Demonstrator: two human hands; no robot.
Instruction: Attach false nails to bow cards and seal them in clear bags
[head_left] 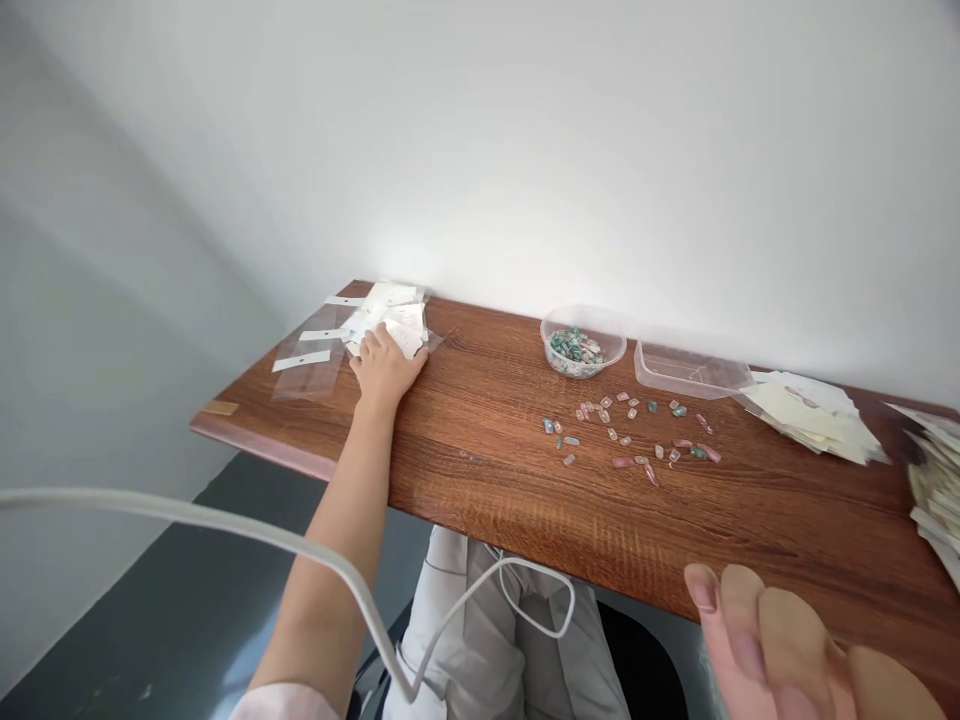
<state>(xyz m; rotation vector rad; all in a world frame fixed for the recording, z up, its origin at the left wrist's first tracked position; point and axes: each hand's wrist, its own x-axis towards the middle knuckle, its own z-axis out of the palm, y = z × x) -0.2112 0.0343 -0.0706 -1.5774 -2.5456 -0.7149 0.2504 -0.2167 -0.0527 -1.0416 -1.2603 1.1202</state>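
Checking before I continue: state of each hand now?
Left hand: open, spread over the pale papers.
Right hand: partly curled; cannot tell whether it holds anything.

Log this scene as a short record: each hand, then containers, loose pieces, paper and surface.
Left hand: fingers spread over the left paper pile
Right hand: lower right, fingers curled; no held thing visible
Clear bags: beside that pile, with white strips
Round tub: clear, holding small green and pink bits
Rectangular container: clear, right of the tub
Loose pieces: pink, teal and pale, scattered
Right-side paper: two stacks
Surface: brown wooden table
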